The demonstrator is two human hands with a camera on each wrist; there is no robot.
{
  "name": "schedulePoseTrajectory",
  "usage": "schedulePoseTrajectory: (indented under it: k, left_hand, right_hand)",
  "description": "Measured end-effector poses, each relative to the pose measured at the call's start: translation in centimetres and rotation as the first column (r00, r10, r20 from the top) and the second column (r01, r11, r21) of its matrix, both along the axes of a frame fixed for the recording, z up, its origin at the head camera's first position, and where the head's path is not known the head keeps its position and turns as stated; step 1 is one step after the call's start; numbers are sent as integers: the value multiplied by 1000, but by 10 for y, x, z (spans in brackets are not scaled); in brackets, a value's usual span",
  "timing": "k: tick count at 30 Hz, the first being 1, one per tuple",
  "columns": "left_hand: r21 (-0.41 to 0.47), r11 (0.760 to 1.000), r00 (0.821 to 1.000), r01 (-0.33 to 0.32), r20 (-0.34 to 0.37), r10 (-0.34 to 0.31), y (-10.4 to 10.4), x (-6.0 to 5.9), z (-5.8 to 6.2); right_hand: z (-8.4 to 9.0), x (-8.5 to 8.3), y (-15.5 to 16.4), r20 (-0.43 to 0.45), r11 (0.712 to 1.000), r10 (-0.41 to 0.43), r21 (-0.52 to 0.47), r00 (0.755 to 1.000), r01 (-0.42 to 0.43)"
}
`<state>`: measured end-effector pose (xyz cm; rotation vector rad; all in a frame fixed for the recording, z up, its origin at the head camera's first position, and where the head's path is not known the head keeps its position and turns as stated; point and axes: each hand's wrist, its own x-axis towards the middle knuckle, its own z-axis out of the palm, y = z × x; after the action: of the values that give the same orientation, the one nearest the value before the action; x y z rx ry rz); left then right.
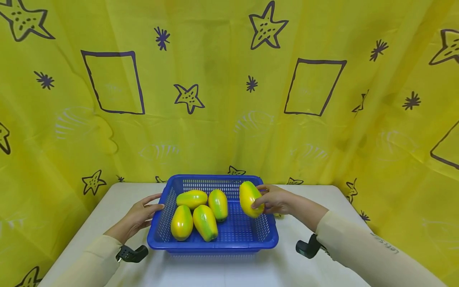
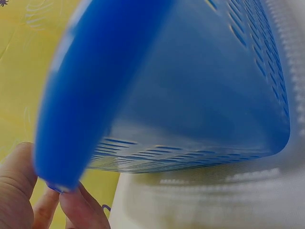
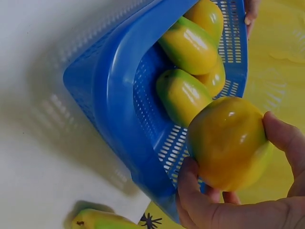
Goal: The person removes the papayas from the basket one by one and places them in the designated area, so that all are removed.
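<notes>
My right hand [image 1: 277,200] grips a yellow-green papaya [image 1: 250,199] between thumb and fingers, holding it over the right end of a blue plastic basket [image 1: 213,250]. In the right wrist view this papaya [image 3: 231,143] is raised above the basket's mesh floor. Several more papayas [image 1: 205,223] lie in the basket's left half, close together. My left hand [image 1: 140,213] pinches the basket's left rim; in the left wrist view, the thumb and fingers are on either side of that rim [image 2: 71,143].
Another papaya [image 3: 102,220] lies on the white table [image 1: 305,239] just outside the basket's right side, mostly hidden by my right hand in the head view. A yellow patterned curtain [image 1: 222,131] hangs behind and at both sides of the table.
</notes>
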<state>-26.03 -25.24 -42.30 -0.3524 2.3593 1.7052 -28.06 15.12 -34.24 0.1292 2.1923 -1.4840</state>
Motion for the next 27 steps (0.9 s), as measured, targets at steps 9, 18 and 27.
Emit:
schedulePoseTrajectory:
  k: [9,18,27]
  left_hand:
    - [-3,1000,1000,-9,-1,9,1,1,-1]
    - [0,1000,1000,-14,-2,14,1,1,-2]
    - [8,1000,1000,-9,-6,9,0,1,-1]
  right_hand:
    - [5,-1,16,0,999,5,-38,1000,-5]
    - [8,-1,35,-21,996,37,-76,999,-39]
    - [8,-8,55,-48,998,13,-58,999,-16]
